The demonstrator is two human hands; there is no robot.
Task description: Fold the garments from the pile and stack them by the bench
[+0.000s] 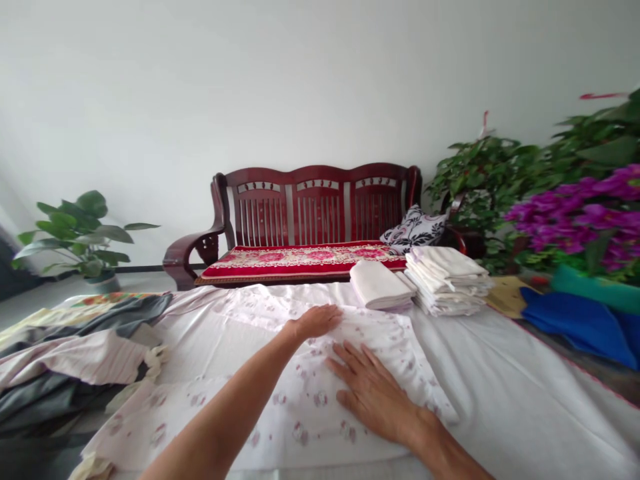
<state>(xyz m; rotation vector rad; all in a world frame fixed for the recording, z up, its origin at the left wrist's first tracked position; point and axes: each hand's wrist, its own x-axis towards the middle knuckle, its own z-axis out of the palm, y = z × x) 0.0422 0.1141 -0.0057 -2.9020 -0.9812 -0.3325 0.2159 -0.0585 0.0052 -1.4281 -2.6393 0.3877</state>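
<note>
A white cloth with faint pink flowers lies spread out on the white-covered table. My left hand rests flat on the cloth's far part, fingers stretched out and pointing right. My right hand lies flat on the cloth nearer to me, fingers spread and pointing left. Neither hand holds anything.
A folded white cloth and a stack of folded white cloths sit at the table's far edge. A heap of grey and striped fabrics lies at left, blue cloth at right. Behind stand a red wooden bench and plants.
</note>
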